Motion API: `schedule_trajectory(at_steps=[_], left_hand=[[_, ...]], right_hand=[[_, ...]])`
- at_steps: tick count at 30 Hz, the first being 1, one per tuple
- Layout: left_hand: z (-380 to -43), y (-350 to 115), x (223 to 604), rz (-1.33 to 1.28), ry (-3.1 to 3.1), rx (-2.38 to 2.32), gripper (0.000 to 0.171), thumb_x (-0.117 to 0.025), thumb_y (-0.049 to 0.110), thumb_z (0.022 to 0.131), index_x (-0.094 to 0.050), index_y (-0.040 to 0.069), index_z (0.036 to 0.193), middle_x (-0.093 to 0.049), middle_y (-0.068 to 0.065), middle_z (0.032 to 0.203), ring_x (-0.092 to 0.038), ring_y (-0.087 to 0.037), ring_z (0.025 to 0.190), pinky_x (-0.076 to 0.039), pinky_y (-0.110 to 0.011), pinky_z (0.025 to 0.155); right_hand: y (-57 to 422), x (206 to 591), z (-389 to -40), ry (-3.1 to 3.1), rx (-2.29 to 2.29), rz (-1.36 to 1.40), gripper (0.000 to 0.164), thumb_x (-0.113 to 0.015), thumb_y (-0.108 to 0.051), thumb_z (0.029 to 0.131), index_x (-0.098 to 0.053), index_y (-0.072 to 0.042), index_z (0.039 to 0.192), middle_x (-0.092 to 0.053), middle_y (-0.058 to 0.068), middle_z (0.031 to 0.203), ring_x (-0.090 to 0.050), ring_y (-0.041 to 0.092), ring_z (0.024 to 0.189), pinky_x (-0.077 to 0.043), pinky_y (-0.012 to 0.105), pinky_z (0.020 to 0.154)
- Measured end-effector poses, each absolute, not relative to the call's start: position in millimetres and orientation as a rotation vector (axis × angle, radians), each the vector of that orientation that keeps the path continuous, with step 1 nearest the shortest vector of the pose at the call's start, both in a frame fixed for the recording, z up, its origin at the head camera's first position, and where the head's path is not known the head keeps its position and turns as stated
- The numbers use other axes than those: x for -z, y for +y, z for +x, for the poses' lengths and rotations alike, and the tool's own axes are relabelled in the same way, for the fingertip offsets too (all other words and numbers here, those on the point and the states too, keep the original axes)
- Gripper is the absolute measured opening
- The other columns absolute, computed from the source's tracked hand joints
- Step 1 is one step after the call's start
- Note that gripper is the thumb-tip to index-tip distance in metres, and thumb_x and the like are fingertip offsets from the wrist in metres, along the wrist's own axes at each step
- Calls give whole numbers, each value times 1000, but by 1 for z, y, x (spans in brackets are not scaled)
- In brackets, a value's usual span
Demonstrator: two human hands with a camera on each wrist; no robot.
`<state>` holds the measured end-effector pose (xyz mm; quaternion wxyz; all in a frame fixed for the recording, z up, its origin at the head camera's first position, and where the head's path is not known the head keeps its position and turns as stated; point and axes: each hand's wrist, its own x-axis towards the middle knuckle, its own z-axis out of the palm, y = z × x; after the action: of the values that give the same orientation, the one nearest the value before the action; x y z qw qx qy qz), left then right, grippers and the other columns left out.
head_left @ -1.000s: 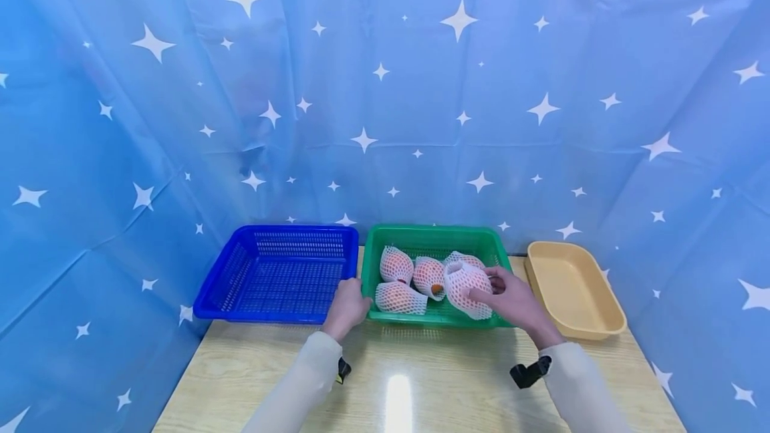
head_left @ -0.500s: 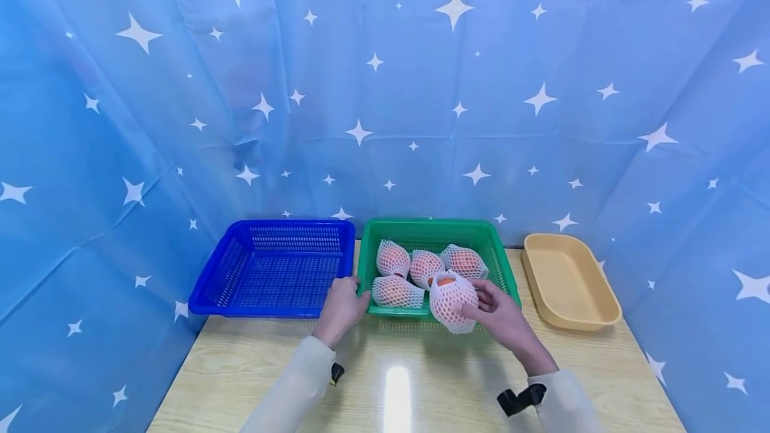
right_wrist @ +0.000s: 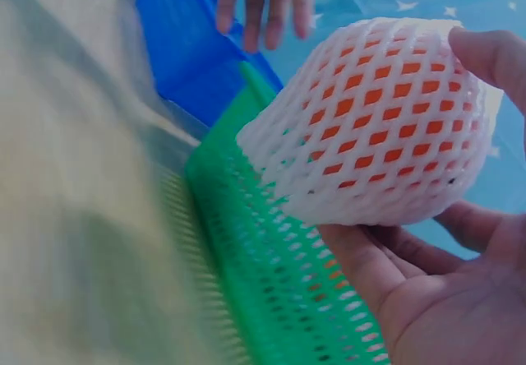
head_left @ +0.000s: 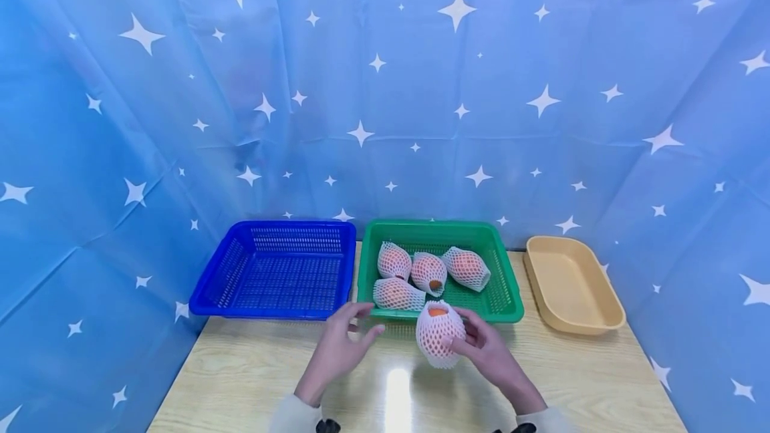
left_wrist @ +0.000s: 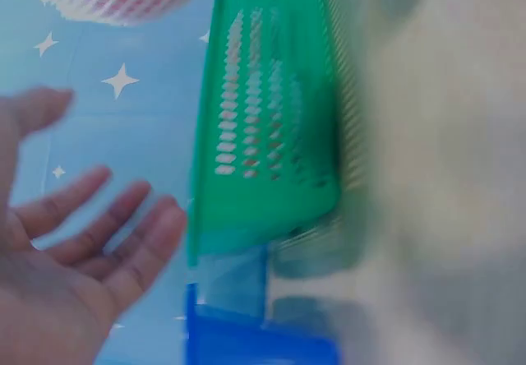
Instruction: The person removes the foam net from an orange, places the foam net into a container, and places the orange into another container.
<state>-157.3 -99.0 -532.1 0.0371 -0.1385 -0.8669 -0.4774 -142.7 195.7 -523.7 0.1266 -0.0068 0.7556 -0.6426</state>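
In my right hand [head_left: 490,356] I grip an orange-red fruit in a white foam net [head_left: 440,338], raised in front of the green basket. The right wrist view shows the thumb on one side of the netted fruit [right_wrist: 386,127] and the fingers under the other; its exact kind is hidden by the net. My left hand [head_left: 339,346] holds nothing, its fingers loosely bent and apart from the fruit, near the basket's front left corner. Several more netted fruits [head_left: 466,267] lie inside the green basket [head_left: 505,266].
A blue basket [head_left: 273,316] stands left of the green one. To the right is a beige tray [head_left: 571,286]. All stand on a light wooden table [head_left: 240,379], with a blue star-patterned curtain [head_left: 409,85] behind and at the sides.
My right hand has brought the netted fruit out of the green basket, toward me and left. My left hand has come off the basket's left rim and moved nearer to me.
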Motion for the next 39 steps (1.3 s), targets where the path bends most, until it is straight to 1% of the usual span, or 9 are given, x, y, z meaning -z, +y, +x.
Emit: schedule_trajectory(at_steps=[4,9,11,16,20,24,31,34,39], left_hand=[[-140,-92,546,-543,-2662,1612,58,-78,41,89,-59,19,139,-65,0,128,-62,-23,119,-58,-39,96],[-129,-80,564,-625,-2678,1802,82,-86,42,82,-48,18,150,-59,-6,144,-55,-31,131,-55,-46,101],[-126,-76,571,-641,-2675,1874,87,-87,44,80,-45,21,153,-57,-3,147,-54,-31,134,-54,-49,103],[-121,-63,589,-603,-2610,2064,70,-82,40,87,-50,29,148,-58,5,145,-53,-25,136,-54,-39,103],[-118,-54,601,-524,-2547,2162,56,-75,32,94,-56,17,144,-61,-3,142,-56,-26,132,-54,-26,100],[-119,-48,607,-489,-2533,2190,55,-74,24,94,-58,10,144,-61,-7,142,-59,-23,129,-54,-22,97],[-120,-51,612,-564,-2634,2144,63,-80,35,89,-58,19,146,-55,0,152,-51,-27,142,-47,-25,110],[-120,-52,615,-583,-2621,2115,56,-78,38,90,-63,20,141,-58,2,150,-52,-25,141,-46,-29,113],[-119,-49,618,-580,-2531,2063,44,-75,36,92,-70,14,129,-67,0,138,-61,-21,131,-49,-24,107]], right_hand=[[186,539,-133,2174,1873,-22,66,-70,-22,97,-41,-1,152,-58,27,139,-65,31,121,-58,35,98],[174,559,-125,2116,1879,-60,65,-71,-25,97,-42,-1,150,-59,25,137,-66,31,119,-59,37,95],[171,567,-122,2107,1862,-76,66,-71,-26,96,-43,-1,150,-59,23,137,-65,31,120,-59,36,94],[162,590,-113,2080,1845,-92,68,-73,-28,95,-42,-3,150,-58,20,139,-61,29,125,-56,28,93],[157,606,-107,2052,1887,-75,71,-76,-25,94,-40,-4,151,-55,21,141,-58,28,127,-55,23,93],[155,615,-104,2026,1890,-31,79,-81,-26,89,-37,-7,153,-50,22,146,-55,30,131,-54,22,94],[153,622,-104,2120,1773,-113,86,-83,-28,86,-36,-8,155,-50,24,146,-57,32,126,-56,25,90],[152,621,-105,2200,1710,-155,83,-83,-34,86,-40,-14,153,-52,22,145,-59,28,120,-55,24,85],[149,619,-104,2292,1648,-220,79,-81,-41,87,-41,-19,152,-53,19,146,-62,21,115,-56,24,82]])
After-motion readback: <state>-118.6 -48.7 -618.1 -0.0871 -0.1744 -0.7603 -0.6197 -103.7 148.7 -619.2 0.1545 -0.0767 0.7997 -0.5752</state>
